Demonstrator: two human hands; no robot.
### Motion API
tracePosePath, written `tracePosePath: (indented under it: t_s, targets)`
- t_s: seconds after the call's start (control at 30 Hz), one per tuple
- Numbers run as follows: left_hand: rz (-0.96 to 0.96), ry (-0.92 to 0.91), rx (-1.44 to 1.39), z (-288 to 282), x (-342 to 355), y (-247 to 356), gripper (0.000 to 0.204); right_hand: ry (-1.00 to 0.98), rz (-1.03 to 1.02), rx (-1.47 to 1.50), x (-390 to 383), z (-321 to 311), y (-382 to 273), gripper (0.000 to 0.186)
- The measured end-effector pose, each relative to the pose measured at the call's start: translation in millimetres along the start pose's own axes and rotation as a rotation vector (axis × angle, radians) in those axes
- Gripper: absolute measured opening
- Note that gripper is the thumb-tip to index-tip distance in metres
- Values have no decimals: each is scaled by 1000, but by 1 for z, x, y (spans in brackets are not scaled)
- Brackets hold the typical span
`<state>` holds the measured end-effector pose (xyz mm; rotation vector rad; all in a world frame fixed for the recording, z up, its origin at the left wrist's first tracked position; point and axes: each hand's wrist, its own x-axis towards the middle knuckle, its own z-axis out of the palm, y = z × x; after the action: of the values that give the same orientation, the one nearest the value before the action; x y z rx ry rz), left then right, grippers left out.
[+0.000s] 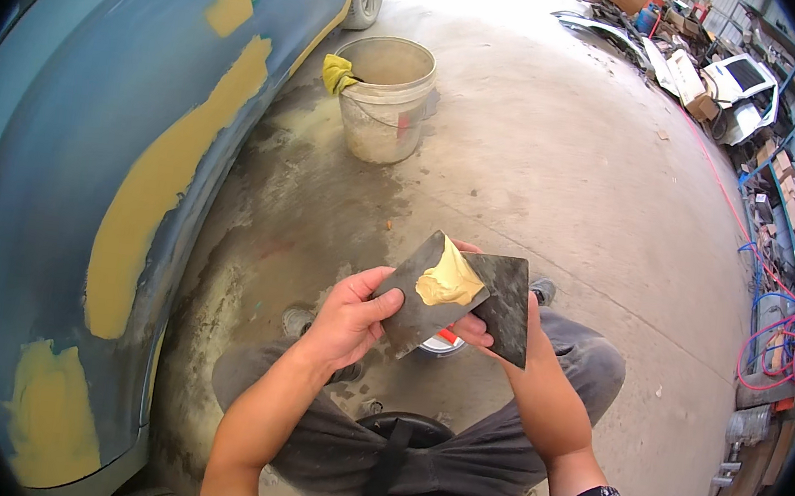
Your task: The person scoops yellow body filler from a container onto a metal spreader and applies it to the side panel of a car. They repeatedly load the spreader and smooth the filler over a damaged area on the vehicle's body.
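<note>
My left hand (352, 309) grips a thin dark spreader (412, 319) by its near edge, thumb on top. A lump of pale yellow filler paste (448, 278) sits on that spreader's far corner. In my right hand (474, 331) is a second dark spreader (509, 303), its surface streaked. The two spreaders overlap, the left one on top, so part of the right hand is hidden. Below them, a can (443, 345) shows only partly between my legs. To the left stands a blue-grey car body (43, 211) with a long yellow filler patch (146, 193) and smaller patches.
A dirty white bucket (381, 130) stands beyond the hands, a yellow cloth (338, 74) over its rim. I sit on a low black seat (406, 426) on the concrete floor. Car parts (739, 85) lie at the far right, with pink and blue hoses (785, 342) by the shelving.
</note>
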<state>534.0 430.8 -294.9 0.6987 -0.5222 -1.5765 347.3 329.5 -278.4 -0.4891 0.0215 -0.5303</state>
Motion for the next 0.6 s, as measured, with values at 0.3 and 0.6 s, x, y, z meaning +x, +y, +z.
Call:
tracePosePath:
  t_s: [0.3,0.6]
  targets:
    - [141,-40,-160,2,-11,18,30,334,223,-488,1,-3,4,41]
    - [-25,58,14,-22,-8,-16,32,715,-314,-256,15,-34,-8,9]
